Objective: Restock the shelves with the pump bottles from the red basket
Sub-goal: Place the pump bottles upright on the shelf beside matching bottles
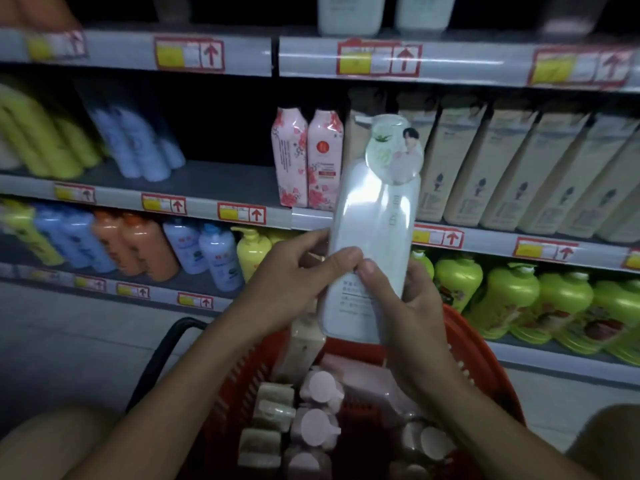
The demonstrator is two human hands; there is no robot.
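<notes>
A tall white pump bottle (372, 230) with a round tag on its neck is held upright above the red basket (485, 362), in front of the middle shelf (214, 181). My left hand (294, 282) grips its lower left side. Around the lower right side curl the fingers of my right hand (405, 296), thumb across the front. Inside the basket lie several pink and beige pump bottles (318, 427). Two pink floral bottles (306, 157) stand on the middle shelf just left of the held bottle.
Beige bottles (512, 168) fill the middle shelf to the right; blue bottles (138, 143) and yellow bottles (45, 140) stand at its left, with a dark gap between them and the pink ones. Green bottles (540, 303) line the lower shelf. The basket has a black handle (162, 351).
</notes>
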